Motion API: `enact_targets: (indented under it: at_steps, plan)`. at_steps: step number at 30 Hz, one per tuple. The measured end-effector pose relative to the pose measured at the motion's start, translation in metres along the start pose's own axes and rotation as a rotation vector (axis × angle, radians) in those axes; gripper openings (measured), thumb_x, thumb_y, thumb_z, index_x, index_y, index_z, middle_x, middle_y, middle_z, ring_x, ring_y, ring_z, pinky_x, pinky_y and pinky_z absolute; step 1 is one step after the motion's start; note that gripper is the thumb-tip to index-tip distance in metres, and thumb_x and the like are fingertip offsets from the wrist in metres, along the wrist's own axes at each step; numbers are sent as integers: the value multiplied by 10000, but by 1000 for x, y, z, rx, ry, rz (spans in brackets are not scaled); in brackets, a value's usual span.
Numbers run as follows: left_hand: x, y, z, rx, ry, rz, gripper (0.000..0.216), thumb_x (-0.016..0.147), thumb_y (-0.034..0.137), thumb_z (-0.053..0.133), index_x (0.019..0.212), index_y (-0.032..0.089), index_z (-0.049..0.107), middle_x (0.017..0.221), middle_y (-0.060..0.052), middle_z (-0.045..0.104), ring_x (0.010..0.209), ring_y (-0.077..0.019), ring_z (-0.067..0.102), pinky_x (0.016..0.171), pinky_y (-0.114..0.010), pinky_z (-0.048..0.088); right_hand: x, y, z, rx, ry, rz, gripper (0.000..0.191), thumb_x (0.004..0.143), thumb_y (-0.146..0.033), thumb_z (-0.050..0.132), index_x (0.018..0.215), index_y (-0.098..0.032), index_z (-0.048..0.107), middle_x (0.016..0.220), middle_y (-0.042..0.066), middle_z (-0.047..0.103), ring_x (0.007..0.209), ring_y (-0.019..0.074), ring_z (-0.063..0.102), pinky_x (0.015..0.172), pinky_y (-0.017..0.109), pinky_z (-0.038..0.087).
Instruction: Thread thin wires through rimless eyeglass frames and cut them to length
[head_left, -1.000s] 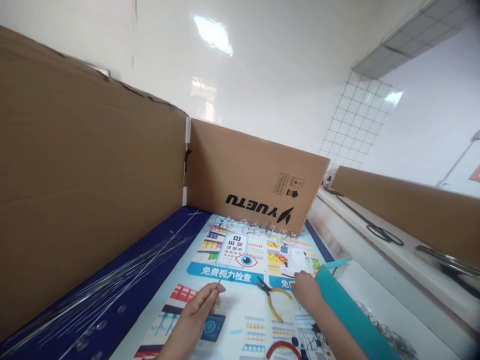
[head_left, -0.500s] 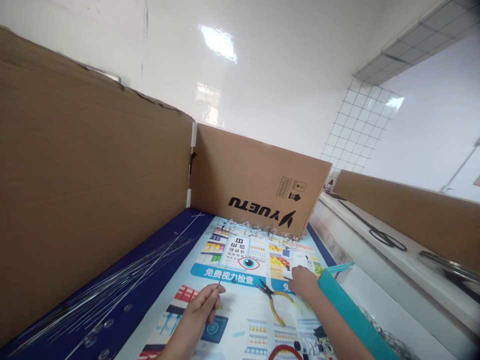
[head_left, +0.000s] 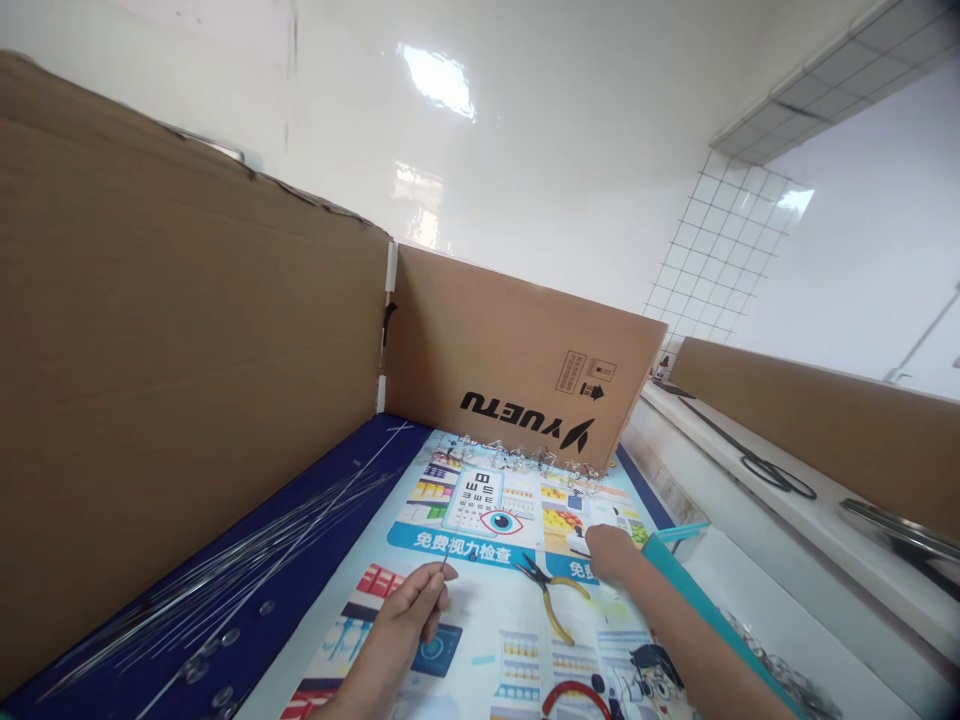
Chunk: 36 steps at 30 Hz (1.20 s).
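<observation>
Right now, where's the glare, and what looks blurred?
In the head view, bright glare marks the pale wall; there too, small pieces at lower right blur together, and the thin rod in the left hand is too faint to trace fully.

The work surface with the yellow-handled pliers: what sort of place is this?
Perhaps a small craft or assembly workbench: the left hand pinches a thin rod, yellow-handled pliers lie nearby, and small tangled pieces line the cardboard panel.
</observation>
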<state>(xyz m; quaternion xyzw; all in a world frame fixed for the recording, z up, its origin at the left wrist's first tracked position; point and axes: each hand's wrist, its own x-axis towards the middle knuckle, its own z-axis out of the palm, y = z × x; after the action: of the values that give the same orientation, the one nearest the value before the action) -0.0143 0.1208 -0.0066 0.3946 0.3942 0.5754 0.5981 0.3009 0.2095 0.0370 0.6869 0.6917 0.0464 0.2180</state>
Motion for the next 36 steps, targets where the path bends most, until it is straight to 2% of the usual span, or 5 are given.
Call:
enact_targets:
  at_steps: [12,19,23,28,36]
  plan:
    - [4,-11,-8,59,-47,12,327,780,478,541,913,181,573,629,52,491,422,-39,376,411,-158,289,16,-8,4,29,12,-78,289,871,-299,527,1116,-145,525,1122,75,548,957,199,563,805,403,477]
    - [5,-14,-11,78,-54,21,286,812,442,524,951,196,567,653,48,506,449,-47,397,429,-158,322,9,16,4,97,35,-16,277,877,-303,516,1109,-151,527,1106,69,555,935,190,569,790,392,484]
    - [6,-15,-12,77,-51,0,297,806,452,530,954,197,566,659,50,503,453,-46,392,424,-152,319,7,26,2,122,29,-30,275,879,-302,513,1110,-153,527,1107,68,555,931,188,570,785,386,486]
    - [4,-15,-13,91,-40,-10,325,781,465,552,967,200,568,664,45,513,456,-56,397,422,-157,332,11,12,6,124,-4,-79,284,874,-301,521,1114,-149,525,1111,71,553,937,191,569,787,391,486]
    - [1,-8,-10,101,-31,-15,305,780,455,551,960,210,574,664,47,510,464,-58,408,434,-157,345,16,-11,4,182,22,-85,296,870,-298,529,1120,-140,522,1122,81,547,950,197,566,797,394,482]
